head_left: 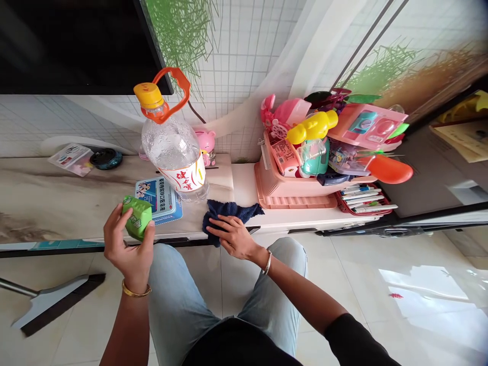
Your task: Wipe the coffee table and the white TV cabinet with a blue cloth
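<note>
Your left hand (127, 249) has its fingers and thumb closed around a small bright-green wrapped block (138, 218), held up just above the front edge of the long low cabinet with a marble-patterned top (68, 195). Your right hand (235, 236) is mostly open, fingers laid out over a crumpled dark-blue cloth (232, 209) on the cabinet's front edge, pressing rather than gripping as far as can be seen

By the look of it, the wiping is underway but unfinished: the cloth is down on the surface, and the green block has not been set down. How much has been wiped cannot be told, since no mark or dust shows either way

Several things stand on the top, so the surface under them is hidden from you: the tall transparent plastic bottle with an orange handle (173, 137), the flat blue-and-white printed box (157, 193) beside it, and the round dark disc-shaped container (107, 159) towards the wall. To the right, the pink plastic bin heaped with toys (297, 188) also covers part of the cabinet
</note>
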A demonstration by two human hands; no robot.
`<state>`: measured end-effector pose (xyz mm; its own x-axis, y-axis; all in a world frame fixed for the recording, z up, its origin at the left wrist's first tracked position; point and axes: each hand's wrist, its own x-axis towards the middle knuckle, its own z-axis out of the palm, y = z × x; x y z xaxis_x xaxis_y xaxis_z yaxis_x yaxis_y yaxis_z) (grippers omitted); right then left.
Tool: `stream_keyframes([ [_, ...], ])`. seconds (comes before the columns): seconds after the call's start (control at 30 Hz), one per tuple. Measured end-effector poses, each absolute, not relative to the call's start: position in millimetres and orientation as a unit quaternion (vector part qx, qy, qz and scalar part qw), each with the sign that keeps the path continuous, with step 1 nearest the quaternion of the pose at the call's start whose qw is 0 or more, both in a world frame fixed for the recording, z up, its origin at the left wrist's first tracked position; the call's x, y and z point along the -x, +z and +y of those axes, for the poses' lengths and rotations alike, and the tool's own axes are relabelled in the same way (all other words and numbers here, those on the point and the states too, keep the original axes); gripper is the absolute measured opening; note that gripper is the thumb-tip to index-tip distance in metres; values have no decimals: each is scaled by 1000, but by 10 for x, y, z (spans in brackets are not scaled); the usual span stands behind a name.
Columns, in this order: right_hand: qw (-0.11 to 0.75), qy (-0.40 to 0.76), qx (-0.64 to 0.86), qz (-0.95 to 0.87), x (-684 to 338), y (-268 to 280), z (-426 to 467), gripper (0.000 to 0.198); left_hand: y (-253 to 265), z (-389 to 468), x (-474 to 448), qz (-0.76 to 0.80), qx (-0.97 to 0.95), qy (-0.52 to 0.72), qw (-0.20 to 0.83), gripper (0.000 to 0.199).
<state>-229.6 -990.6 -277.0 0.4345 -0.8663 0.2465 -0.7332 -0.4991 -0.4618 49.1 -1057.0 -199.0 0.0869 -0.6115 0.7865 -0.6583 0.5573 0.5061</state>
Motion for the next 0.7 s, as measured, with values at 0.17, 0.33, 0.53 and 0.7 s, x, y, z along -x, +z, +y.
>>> stream_keyframes([
  [0.17,144,-260,808,508,2342,-2773,-10055,47,-2006,-10559,-470,-671,-482,23,563,51],
  [0.33,157,-261,743,596,2414,-2784,-10462,52,-2047,-10557,-466,-666,-482,20,568,52],
  [0.53,229,-384,670,593,2627,-3000,-11177,58,-2057,-10578,-452,-664,-451,17,596,55],
  [0.7,285,-431,628,582,2825,-3132,-11685,59,-2024,-10552,-424,-659,-445,19,606,57],
])
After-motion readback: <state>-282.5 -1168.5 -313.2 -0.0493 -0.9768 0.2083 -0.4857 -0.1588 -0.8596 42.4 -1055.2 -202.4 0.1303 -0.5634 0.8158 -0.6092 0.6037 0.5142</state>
